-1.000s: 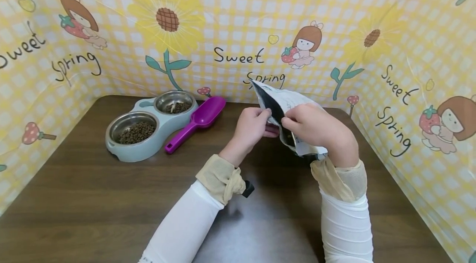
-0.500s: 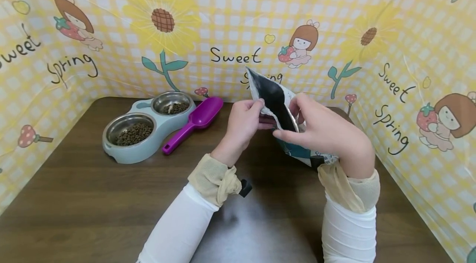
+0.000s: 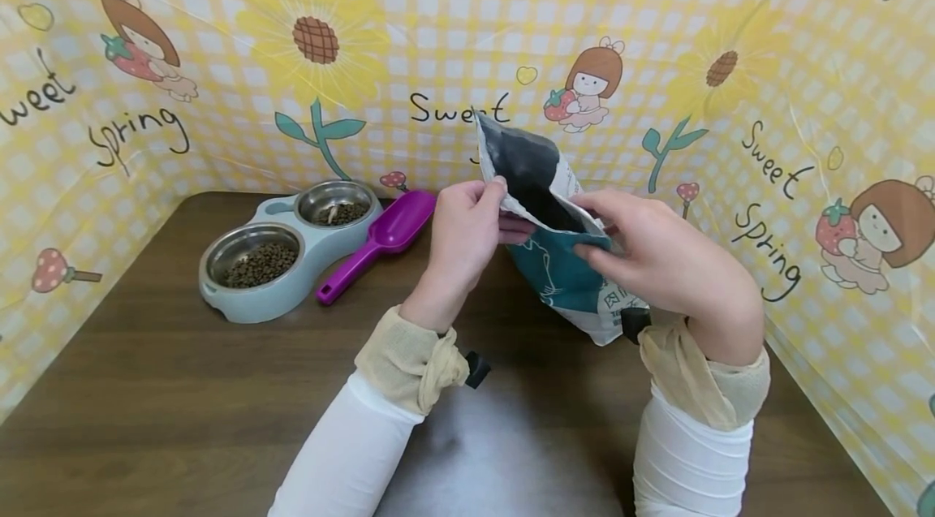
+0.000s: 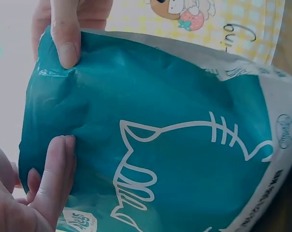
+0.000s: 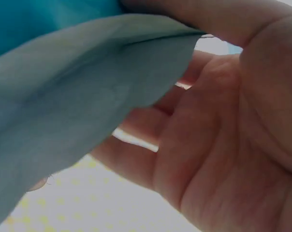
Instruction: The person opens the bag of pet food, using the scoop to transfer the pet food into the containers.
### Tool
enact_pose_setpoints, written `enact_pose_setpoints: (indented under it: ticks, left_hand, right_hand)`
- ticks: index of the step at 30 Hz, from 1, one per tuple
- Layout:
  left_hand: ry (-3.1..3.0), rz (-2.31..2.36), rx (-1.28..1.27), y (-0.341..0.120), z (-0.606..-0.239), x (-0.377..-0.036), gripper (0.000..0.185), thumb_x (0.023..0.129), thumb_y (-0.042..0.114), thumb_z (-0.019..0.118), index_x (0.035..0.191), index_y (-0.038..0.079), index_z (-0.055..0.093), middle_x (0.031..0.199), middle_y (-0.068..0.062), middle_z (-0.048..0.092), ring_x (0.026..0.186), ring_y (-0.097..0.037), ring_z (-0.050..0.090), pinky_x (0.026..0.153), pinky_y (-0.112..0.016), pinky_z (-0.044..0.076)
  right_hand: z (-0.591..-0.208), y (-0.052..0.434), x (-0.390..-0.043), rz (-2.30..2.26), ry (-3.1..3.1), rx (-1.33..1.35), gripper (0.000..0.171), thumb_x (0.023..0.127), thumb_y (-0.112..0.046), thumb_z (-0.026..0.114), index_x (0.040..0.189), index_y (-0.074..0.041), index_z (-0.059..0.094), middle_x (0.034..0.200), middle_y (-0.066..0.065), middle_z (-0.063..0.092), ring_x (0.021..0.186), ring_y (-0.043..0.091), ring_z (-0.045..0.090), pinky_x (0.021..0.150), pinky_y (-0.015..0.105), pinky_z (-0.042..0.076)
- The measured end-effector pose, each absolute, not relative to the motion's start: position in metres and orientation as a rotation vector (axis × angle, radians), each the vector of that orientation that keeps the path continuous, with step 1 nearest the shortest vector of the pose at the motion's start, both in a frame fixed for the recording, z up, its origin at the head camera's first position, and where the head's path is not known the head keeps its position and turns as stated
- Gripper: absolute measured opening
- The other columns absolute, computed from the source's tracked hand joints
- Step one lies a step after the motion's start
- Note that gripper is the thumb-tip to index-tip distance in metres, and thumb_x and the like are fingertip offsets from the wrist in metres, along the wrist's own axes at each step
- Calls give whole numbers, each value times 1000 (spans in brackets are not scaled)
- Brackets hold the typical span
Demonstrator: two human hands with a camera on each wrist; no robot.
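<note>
A teal and white pet food bag (image 3: 558,277) with a white animal outline leans in front of me in the head view, its dark mouth gaping. My left hand (image 3: 471,229) pinches the left side of the rim, thumb on the near face. At the right side of the rim, my right hand (image 3: 643,245) holds the bag between thumb and fingers. In the left wrist view the teal face of the bag (image 4: 184,169) fills most of the picture. The bag's pale side (image 5: 73,92) runs into the right hand's grip in the right wrist view. The bag's contents are hidden.
On the left of the brown table (image 3: 219,403) stands a light blue double feeder (image 3: 325,245). Its two steel bowls hold brown kibble (image 3: 263,264). Beside it lies a purple scoop (image 3: 380,245). A yellow checked cloth (image 3: 453,22) walls the back and sides.
The bag's mouth has spread wider and its teal face has turned toward me. My right hand has shifted right and changed its hold on the rim. My left hand has moved slightly left.
</note>
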State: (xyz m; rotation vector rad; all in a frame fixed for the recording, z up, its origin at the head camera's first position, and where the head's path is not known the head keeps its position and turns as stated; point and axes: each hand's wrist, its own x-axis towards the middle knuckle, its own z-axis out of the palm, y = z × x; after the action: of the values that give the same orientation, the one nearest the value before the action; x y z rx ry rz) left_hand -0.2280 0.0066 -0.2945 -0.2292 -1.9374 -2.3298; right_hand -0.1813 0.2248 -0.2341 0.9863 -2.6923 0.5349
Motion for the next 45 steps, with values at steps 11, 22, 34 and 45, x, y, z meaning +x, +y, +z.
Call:
enact_pose_setpoints:
  ticks: [11, 22, 34, 45]
  left_hand:
    - [-1964, -2290, -386, 4, -285, -227, 38, 117, 28, 50, 116, -4, 70, 112, -26, 79, 99, -34, 84, 85, -41, 68]
    - [-2260, -1749, -934, 22, -307, -250, 46, 105, 5, 69, 147, 6, 51, 146, -11, 63, 138, -25, 61, 120, -43, 53]
    - [-2273, -1570, -900, 23, -322, -295, 26, 102, 0, 72, 109, 3, 47, 123, -16, 52, 123, -29, 59, 116, -42, 56]
    - [-2331, -1138, -897, 15, -293, -334, 42, 95, 25, 85, 118, 3, 57, 124, -13, 57, 118, -26, 55, 107, -34, 49]
  right_hand:
    - [-231, 234, -184, 563, -2571, 976, 30, 103, -11, 74, 133, -8, 70, 82, -1, 68, 64, 3, 58, 64, 22, 46]
    - [-232, 221, -183, 540, -2569, 374, 64, 90, -41, 90, 138, -6, 69, 88, 17, 76, 70, 28, 68, 62, 30, 48]
    - [-234, 229, -194, 440, -2605, 333, 66, 89, -37, 92, 140, -5, 66, 103, 26, 78, 84, 42, 74, 73, 57, 57]
    - [-237, 236, -197, 364, -2535, 446, 29, 99, -25, 82, 112, -3, 71, 86, 25, 77, 78, 46, 77, 65, 58, 60]
